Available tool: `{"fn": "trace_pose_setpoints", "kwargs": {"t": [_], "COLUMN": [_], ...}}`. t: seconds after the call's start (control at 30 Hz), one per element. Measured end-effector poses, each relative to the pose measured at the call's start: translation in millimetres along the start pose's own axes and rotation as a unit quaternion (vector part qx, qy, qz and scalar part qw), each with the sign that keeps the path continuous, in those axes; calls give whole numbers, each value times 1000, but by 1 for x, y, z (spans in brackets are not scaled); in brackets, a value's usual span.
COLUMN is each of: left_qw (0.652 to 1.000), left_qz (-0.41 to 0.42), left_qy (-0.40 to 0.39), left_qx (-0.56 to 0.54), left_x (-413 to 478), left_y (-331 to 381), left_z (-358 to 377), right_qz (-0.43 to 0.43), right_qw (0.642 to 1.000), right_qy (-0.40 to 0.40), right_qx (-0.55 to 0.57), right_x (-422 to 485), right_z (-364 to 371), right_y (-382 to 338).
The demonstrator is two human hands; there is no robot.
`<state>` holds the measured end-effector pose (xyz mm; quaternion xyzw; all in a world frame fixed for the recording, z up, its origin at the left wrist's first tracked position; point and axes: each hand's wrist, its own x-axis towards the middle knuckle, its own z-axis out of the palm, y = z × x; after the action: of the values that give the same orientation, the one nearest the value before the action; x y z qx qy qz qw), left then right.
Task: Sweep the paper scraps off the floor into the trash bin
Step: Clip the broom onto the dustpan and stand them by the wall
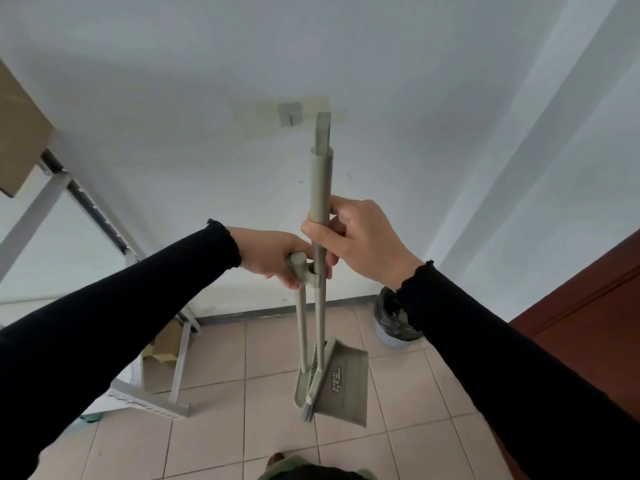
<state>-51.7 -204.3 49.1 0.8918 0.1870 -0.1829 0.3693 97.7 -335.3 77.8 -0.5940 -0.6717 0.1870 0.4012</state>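
Note:
A grey-green broom (320, 188) and its matching dustpan (341, 382) hang clipped together in front of a white wall. My right hand (360, 239) is shut on the broom handle, above the clip. My left hand (273, 256) is shut on the top of the dustpan handle (300, 317), just left of the broom handle. The dustpan's tray hangs above the floor tiles, with the broom's bristles (308, 412) tucked against it. A trash bin (394, 323) lined with a black bag stands by the wall, partly hidden behind my right sleeve. No paper scraps show.
A small hook (290, 114) is fixed on the wall above the broom's top. A white metal shelf frame (173, 368) with cardboard boxes stands at the left. A dark red door or cabinet (588, 313) is at the right. The floor is beige tile.

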Motion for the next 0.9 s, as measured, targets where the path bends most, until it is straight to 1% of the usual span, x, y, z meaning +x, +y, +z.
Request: {"fn": "trace_pose_setpoints", "kwargs": {"t": [0.13, 0.17, 0.23, 0.3, 0.33, 0.37, 0.4, 0.43, 0.47, 0.5, 0.53, 0.57, 0.6, 0.67, 0.7, 0.73, 0.77, 0.8, 0.83, 0.87, 0.9], "left_qw": [1000, 1000, 999, 999, 999, 999, 999, 999, 999, 998, 995, 990, 978, 933, 907, 889, 873, 852, 834, 831, 847], "left_qz": [19, 25, 31, 32, 32, 34, 38, 43, 45, 41, 33, 26, 26, 44, 49, 51, 46, 34, 14, -12, -30], "left_qy": [-11, -11, -10, -10, -14, -20, -24, -26, -25, -21, -12, 13, 56, 191, 279, 371, 457, 521, 547, 532, 486], "left_qx": [0, 0, -3, -5, -3, 0, 2, 6, 20, 47, 90, 141, 199, 303, 311, 262, 165, 42, -74, -161, -215], "left_x": [8, 9, 9, 7, 7, 7, 9, 10, 13, 17, 21, 24, 28, 35, 38, 41, 43, 49, 55, 64, 73], "left_y": [-19, -22, -28, -32, -33, -32, -28, -22, -17, -13, -11, -10, -12, -26, -35, -43, -49, -56, -61, -67, -71], "left_z": [-20, -25, -35, -50, -57, -65, -73, -81, -89, -96, -104, -112, -122, -137, -140, -136, -125, -109, -91, -73, -59], "right_qz": [-5, -3, 24, 77, 113, 153, 187, 215, 234, 243, 245, 239, 233, 245, 253, 256, 255, 254, 255, 259, 262], "right_qw": [1000, 1000, 994, 981, 980, 978, 964, 941, 920, 906, 900, 904, 914, 927, 929, 929, 930, 930, 931, 931, 932], "right_qy": [10, 11, 24, 29, -3, -73, -168, -251, -304, -330, -337, -323, -293, -224, -194, -169, -150, -136, -128, -122, -119], "right_qx": [5, 22, 100, 175, 165, 123, 85, 72, 85, 107, 128, 143, 155, 175, 191, 208, 219, 226, 228, 227, 222], "right_x": [27, 34, 41, 36, 30, 24, 20, 19, 24, 32, 42, 54, 64, 81, 88, 94, 101, 108, 114, 121, 128], "right_z": [16, 18, 18, 18, 23, 34, 47, 61, 74, 84, 90, 93, 95, 94, 92, 92, 92, 92, 91, 92, 94], "right_y": [1, 3, 20, 54, 75, 97, 114, 127, 136, 140, 142, 145, 151, 163, 167, 172, 175, 179, 182, 183, 185]}}
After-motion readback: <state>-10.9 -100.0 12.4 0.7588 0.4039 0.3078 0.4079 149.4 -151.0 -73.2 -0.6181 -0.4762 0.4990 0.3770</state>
